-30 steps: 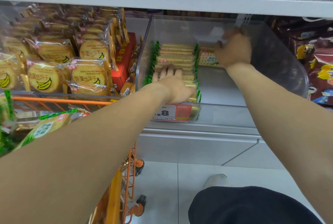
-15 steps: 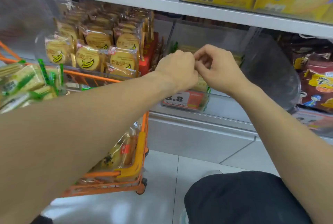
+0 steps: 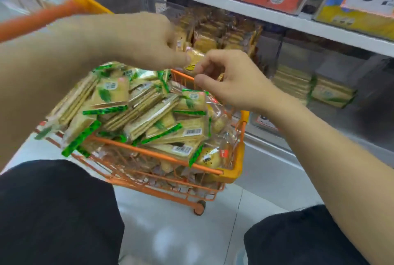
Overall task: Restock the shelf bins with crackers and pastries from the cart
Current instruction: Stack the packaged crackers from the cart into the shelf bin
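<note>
1. Hands: the left hand (image 3: 149, 41) and the right hand (image 3: 230, 81) hang close together above the far rim of the orange wire cart (image 3: 232, 171); fingertips nearly touch; the left hand's fingers are curled with nothing visible in them, though blur hides the tips; the right hand's fingers are loosely bent with thumb and forefinger apart, gripping no packet.

2. Task's things: the heap of flat rectangular cracker packets in clear wrap with green sealed ends (image 3: 136, 115) fills the cart basket, directly below and toward the person from both hands; the packets lie at mixed angles, most with the long axis running from near-left to far-right; round pastries in clear wrappers (image 3: 210, 157) sit lower, at the cart's near right corner.

3. Governing relation: the heap lies just under the left hand and near the right; judged from this, either hand need only drop and draw back to reach a top packet; the left is nearer the middle of the heap.

4. Destination: the clear plastic shelf bin holding stacked cracker packets (image 3: 315, 87) stands to the right of the right hand, beyond the cart; the right hand is the nearer one.

5. Surface and room: the packets overlap loosely above the rim, so a careless pull might tip neighbours out; a pale tiled floor (image 3: 213, 232) lies beneath; the grey metal shelf (image 3: 277, 19) overhangs the bin.
</note>
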